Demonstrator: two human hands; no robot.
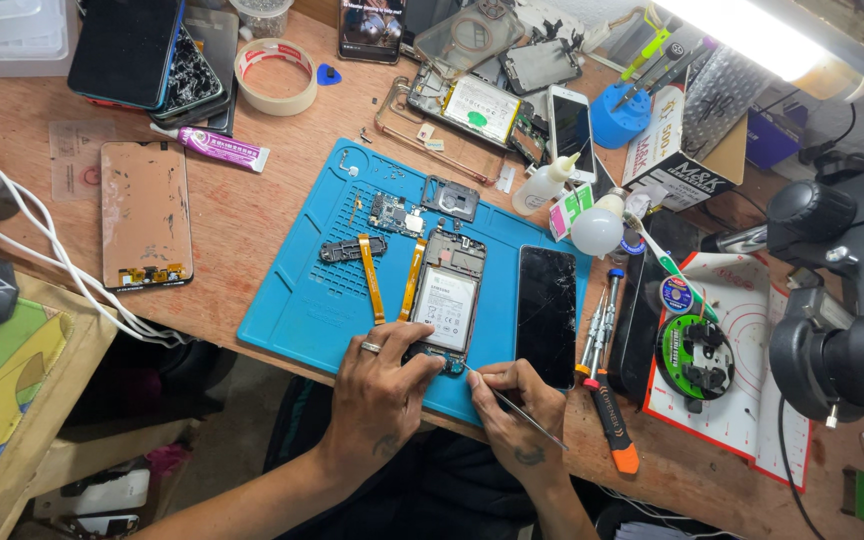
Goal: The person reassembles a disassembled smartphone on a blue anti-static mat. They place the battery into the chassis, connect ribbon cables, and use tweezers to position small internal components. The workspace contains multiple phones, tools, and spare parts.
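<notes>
Left hand (380, 378) steadying opened phone (446, 303), right hand (520, 405) beside with tweezers (518, 407)

**A cluttered wooden workbench under a bright strip lamp**

A worn wooden workbench (252, 215) fills most of the view, its brown top scuffed and scratched. A bright strip lamp (752, 30) glares over the far right corner and washes that end in white light. Beyond the near edge, a grey floor (222, 440) lies in shadow below. At the left edge stands a lower piece of wooden furniture (12, 400) with a colourful painted top in yellow, green and red.
</notes>
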